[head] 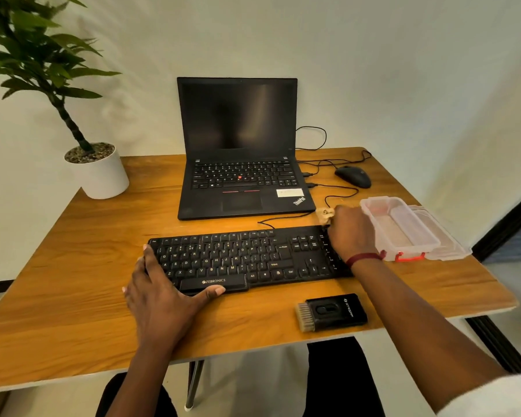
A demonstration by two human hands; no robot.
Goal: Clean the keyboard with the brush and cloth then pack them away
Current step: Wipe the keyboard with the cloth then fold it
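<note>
A black keyboard [247,257] lies across the middle of the wooden worktop [73,296], and everything else is placed from it. The left hand [160,299] rests flat on the keyboard's left end, its fingers straight over the edge keys and its thumb stretched along the front edge below the space bar. It grips nothing.

The right hand [351,233] is at the keyboard's back right corner, over the number pad, with its fingers curled round a crumpled tan cloth [325,215]. A wad of the cloth sticks out past the knuckles, just behind the keyboard's rear edge. A red thread band circles that wrist.

The brush [331,311], a black block with pale bristles pointing left, lies flat on the worktop in front of the keyboard's right half, close to it but not touching it, and neither hand is on it.

Just to the right of the keyboard stands a clear plastic box [400,230] with a red clip on its near end. Its clear lid [445,236] is on the far side of it, though whether the box partly sits on the lid is hard to tell.

Behind the keyboard is an open black laptop [241,176] with a dark screen. A black mouse [353,176] and loose cables are behind the keyboard to the right. A plant in a white pot [100,173] stands behind the keyboard to the left.
</note>
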